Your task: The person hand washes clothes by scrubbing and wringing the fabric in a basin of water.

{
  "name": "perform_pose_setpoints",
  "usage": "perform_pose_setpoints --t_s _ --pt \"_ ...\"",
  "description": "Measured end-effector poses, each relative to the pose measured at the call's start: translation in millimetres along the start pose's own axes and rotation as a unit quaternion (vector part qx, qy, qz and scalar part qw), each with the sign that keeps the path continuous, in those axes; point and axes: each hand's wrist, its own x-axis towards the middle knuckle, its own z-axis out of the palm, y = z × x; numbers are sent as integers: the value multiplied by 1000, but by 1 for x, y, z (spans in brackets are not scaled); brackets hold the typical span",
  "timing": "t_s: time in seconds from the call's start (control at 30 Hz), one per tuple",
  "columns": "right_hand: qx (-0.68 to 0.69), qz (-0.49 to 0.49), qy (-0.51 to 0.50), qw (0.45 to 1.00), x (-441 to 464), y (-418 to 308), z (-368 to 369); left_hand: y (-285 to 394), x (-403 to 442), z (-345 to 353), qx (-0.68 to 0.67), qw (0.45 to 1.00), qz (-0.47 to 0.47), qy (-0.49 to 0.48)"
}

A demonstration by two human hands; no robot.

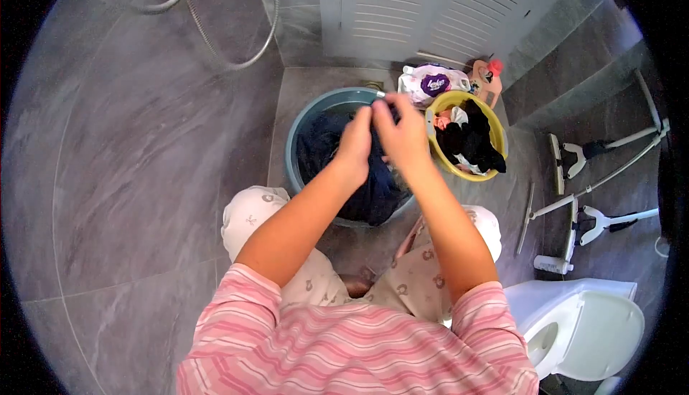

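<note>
while left hand [357,139] and right hand [405,134] pinch dark cloth [375,183], a yellow basin [471,175] stands beside the blue tub [292,154].

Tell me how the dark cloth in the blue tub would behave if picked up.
The dark cloth would probably hang floppy, since it lies in loose folds. It may be fairly heavy, as it fills much of the blue tub; how wet it is, I can't tell.
</note>
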Motion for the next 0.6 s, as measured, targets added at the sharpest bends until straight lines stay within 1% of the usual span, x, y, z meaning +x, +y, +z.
perform_pose_setpoints --t_s 0.03,0.07,0.13,0.17,0.2,0.27,0.3,0.33,0.37,0.4,0.47,0.53,0.57,0.6 --pt "-26 -101 8 995 -11 -10 5 3 10 -16 -19 1000 5 16" --pt "-53 -200 17 978 -23 -22 8 -5 40 -44 -115 990 -45 -64" --pt "-57 -257 -77 962 -47 -38 13 14 53 -64 -46 995 -25 -86" --pt "-81 -254 -108 958 -55 -45 16 12 56 -68 -28 994 -17 -101" --pt "-81 -254 -110 958 -51 -41 17 16 44 -58 -30 994 -18 -100" --pt "-26 -242 -29 970 -32 -22 16 20 6 -24 -117 989 -82 -43" --pt "-23 -203 33 978 -19 -11 15 6 11 -27 -24 999 -37 -16" --pt "-12 -127 61 990 -6 -8 6 9 -5 -10 61 998 0 -18" --pt "54 -85 87 991 10 5 0 15 -17 -3 48 996 -46 -55" --pt "74 -55 112 989 25 29 0 19 -23 1 36 991 -92 -92" --pt "97 -8 109 989 31 42 1 19 -19 0 46 989 -90 -109" --pt "129 -24 94 987 19 26 7 25 -13 -5 58 987 -70 -131" --pt "157 3 76 985 8 12 8 30 -11 -7 84 989 -40 -113" --pt "90 -61 76 991 -7 -12 7 31 -5 -11 64 993 -5 -102"
